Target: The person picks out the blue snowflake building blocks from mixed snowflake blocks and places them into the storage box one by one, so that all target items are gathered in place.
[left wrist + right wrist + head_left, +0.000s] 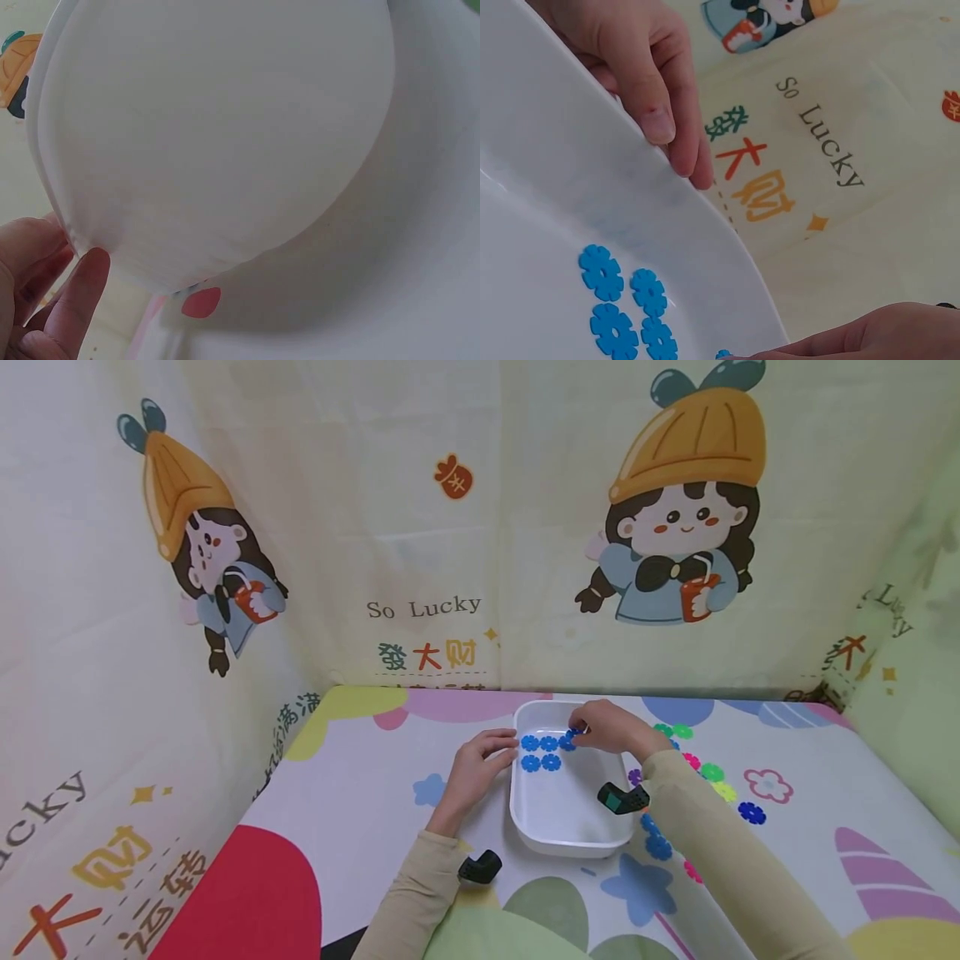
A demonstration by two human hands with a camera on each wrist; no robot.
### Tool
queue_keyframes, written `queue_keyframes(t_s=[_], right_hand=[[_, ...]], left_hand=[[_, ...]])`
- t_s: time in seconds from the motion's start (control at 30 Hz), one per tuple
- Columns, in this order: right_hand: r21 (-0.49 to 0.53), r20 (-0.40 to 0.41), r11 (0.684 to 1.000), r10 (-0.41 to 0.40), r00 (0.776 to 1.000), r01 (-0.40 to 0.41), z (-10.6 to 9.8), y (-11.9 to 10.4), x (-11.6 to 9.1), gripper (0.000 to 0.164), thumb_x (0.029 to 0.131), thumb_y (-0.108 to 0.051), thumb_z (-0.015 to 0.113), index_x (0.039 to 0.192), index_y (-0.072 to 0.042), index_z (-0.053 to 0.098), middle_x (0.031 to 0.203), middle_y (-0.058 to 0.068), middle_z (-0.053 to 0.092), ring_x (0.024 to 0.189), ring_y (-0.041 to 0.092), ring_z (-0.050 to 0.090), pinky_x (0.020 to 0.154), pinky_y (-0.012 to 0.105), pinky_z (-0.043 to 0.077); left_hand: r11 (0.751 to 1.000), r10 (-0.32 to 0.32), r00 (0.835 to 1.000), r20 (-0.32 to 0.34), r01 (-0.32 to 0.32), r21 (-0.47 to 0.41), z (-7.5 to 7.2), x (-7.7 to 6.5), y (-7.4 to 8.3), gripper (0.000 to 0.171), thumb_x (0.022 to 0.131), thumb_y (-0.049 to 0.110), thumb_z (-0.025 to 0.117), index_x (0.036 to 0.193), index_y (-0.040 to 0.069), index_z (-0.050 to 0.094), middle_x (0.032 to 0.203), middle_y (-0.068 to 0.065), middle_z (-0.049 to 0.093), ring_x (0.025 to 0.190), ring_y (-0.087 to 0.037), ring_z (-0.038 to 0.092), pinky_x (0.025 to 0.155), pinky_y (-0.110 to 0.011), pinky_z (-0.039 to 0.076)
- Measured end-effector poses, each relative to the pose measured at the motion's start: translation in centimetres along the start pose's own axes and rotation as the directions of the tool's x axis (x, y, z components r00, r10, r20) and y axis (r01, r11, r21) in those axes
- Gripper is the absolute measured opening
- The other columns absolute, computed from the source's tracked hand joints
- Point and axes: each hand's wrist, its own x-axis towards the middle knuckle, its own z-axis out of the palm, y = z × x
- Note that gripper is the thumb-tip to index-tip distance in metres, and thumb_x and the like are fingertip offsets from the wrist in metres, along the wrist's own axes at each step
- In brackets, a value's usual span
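Two forearms in beige sleeves (720, 843) reach forward over the table (375, 827), hands angled inward at a white tray (570, 814). Outside its left edge, the left hand (474, 770) holds the rim lightly, thumb on top and a fingertip against the outer wall. From the right, the right hand (613, 727) bends down over the tray's far end, fingertips together, pinching a small blue flower piece (574, 732). Just left of it, more blue pieces (551, 763) lie in rows on the tray floor. Coloured pieces (712, 772) lie scattered beside the right sleeve.
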Motion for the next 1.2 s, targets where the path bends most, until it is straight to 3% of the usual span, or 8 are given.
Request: queue_keyframes(t_s=[0.57, 0.9, 1.2], right_hand=[[0.019, -0.031, 0.999, 0.045, 0.999, -0.044, 0.3, 0.2, 0.2, 0.025, 0.089, -0.011, 0.071, 0.113, -0.001, 0.069, 0.101, 0.010, 0.067, 0.093, 0.025, 0.060, 0.091, 0.045, 0.054], [-0.029, -0.003, 0.992, 0.125, 0.992, -0.125, 1.3, 0.1, 0.9, 0.031, 0.087, -0.015, 0.075, 0.116, -0.005, 0.069, 0.107, 0.008, 0.067, 0.099, 0.027, 0.058, 0.098, 0.051, 0.048], [-0.045, 0.001, 0.993, 0.108, 0.994, -0.107, 1.2, -0.1, 0.8, 0.033, 0.085, -0.014, 0.077, 0.117, -0.007, 0.070, 0.108, 0.007, 0.068, 0.099, 0.026, 0.060, 0.099, 0.052, 0.048]], left_hand=[[1.000, 0.000, 1.000, -0.005, 0.000, -0.011, 0.2, -0.1, -0.1, 0.019, 0.093, 0.018, 0.068, 0.107, 0.009, 0.075, 0.127, 0.003, 0.063, 0.126, -0.018, 0.051, 0.107, -0.040, 0.043], [1.000, -0.014, 1.000, 0.005, 0.014, -0.021, 0.3, -0.1, 0.0, 0.022, 0.093, 0.017, 0.067, 0.110, 0.004, 0.073, 0.129, 0.002, 0.062, 0.127, -0.019, 0.050, 0.106, -0.040, 0.043], [1.000, -0.013, 1.000, -0.007, 0.012, -0.020, 0.2, 0.0, 0.0, 0.021, 0.093, 0.016, 0.067, 0.110, 0.005, 0.074, 0.128, 0.002, 0.062, 0.128, -0.019, 0.050, 0.106, -0.041, 0.044]])
